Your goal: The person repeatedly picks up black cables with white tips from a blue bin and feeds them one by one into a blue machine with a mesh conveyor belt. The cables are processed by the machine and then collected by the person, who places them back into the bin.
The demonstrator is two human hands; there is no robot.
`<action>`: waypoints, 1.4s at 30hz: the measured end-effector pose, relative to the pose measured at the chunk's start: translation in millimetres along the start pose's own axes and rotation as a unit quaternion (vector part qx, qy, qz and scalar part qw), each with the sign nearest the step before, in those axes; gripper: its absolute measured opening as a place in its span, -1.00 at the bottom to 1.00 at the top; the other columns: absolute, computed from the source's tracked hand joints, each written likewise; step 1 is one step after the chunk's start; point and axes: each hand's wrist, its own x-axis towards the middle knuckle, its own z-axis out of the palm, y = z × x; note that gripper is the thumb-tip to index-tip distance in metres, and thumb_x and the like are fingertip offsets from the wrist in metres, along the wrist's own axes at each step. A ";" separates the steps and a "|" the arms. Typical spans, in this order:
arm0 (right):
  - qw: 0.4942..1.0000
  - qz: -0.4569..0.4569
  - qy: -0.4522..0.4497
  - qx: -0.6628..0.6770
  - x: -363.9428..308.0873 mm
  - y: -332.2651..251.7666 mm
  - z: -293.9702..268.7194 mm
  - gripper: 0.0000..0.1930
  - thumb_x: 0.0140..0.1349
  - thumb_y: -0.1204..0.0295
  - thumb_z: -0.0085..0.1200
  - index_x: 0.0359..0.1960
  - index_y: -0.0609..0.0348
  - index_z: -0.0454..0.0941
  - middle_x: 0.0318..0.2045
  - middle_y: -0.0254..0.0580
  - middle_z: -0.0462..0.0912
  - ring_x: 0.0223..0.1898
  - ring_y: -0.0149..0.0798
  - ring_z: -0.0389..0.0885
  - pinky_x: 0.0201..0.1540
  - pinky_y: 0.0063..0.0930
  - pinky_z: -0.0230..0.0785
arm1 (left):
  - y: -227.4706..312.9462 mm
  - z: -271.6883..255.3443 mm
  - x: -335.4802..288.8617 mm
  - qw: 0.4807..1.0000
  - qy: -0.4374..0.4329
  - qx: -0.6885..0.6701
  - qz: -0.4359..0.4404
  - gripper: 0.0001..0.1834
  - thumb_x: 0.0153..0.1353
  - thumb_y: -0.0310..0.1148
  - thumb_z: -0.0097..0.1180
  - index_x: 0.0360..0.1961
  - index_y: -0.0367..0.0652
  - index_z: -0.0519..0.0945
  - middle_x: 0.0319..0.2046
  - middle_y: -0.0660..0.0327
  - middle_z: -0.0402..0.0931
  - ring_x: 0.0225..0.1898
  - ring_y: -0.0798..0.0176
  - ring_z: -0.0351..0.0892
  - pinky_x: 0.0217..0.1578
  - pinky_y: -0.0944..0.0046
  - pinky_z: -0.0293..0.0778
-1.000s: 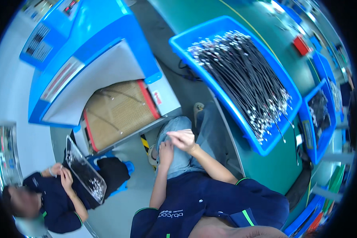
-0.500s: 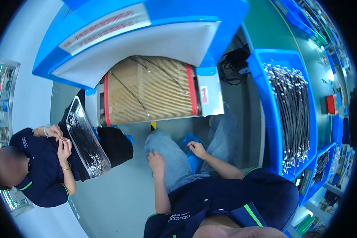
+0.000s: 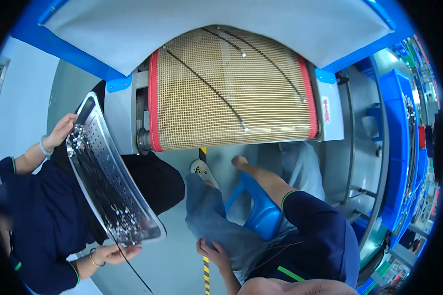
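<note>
My left hand (image 3: 214, 253) rests against the side of my jeans leg (image 3: 209, 214), thumb and fingers apart, holding nothing I can see. The right arm reaches forward, and my right hand (image 3: 239, 162) is just below the front edge of a mesh conveyor belt (image 3: 192, 128); its fingers are too foreshortened to read. On the tan belt, with red side strips, lie three thin black cables: a left cable (image 3: 204, 84), a short middle cable (image 3: 226, 42) and a right cable (image 3: 268, 59). Each has a small shiny end.
At left a co-worker's hands (image 3: 59, 132) hold a perforated metal tray (image 3: 108, 128) of black cables; one cable hangs off its lower end. A blue stool (image 3: 266, 216) is under me. Blue bins (image 3: 394, 147) line the right side. A blue-framed machine hood (image 3: 221, 12) covers the belt's far end.
My view has moved closer to the belt. My right hand has left my lap and reached forward; my left hand stays by the leg. The co-worker now grips the tray, which is tilted.
</note>
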 end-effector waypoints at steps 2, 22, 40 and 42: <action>1.000 0.016 0.020 0.005 24.3 -7.0 7.2 -0.68 0.10 0.20 0.00 -0.28 0.19 0.60 -0.34 0.10 0.63 -0.23 0.08 0.61 -0.11 -0.15 0.45 | 1.5 1.1 -0.6 1.000 0.000 -0.014 -0.016 -0.69 0.19 -0.40 -0.05 -0.06 -0.33 0.37 0.00 -0.14 0.21 0.05 -0.16 0.22 0.07 -0.09 0.18; 0.981 0.176 0.076 0.043 112.6 -10.0 52.8 -0.66 0.11 0.19 0.00 -0.30 0.23 0.60 -0.32 0.13 0.62 -0.22 0.10 0.60 -0.10 -0.15 0.44 | -22.6 -230.5 534.1 0.721 0.147 0.544 0.404 -0.61 0.34 -0.38 -0.26 0.19 -0.17 0.21 0.20 0.24 0.15 0.18 0.16 0.19 0.22 0.23 0.15; 0.970 0.221 0.083 0.064 120.0 17.6 79.1 -0.65 0.12 0.18 -0.01 -0.31 0.26 0.60 -0.30 0.15 0.61 -0.21 0.11 0.60 -0.10 -0.15 0.44 | -49.0 -254.6 555.4 0.505 0.174 0.730 0.427 -0.54 0.33 -0.40 -0.18 0.26 0.00 0.26 0.30 0.36 0.16 0.28 0.30 0.18 0.27 0.36 0.18; 0.969 0.225 0.083 0.065 116.6 19.5 81.1 -0.65 0.12 0.18 -0.01 -0.31 0.26 0.60 -0.30 0.15 0.61 -0.21 0.11 0.60 -0.09 -0.15 0.44 | -39.5 -250.3 544.3 0.468 0.201 0.736 0.447 -0.54 0.34 -0.40 -0.18 0.27 -0.01 0.25 0.29 0.37 0.16 0.27 0.31 0.20 0.26 0.36 0.19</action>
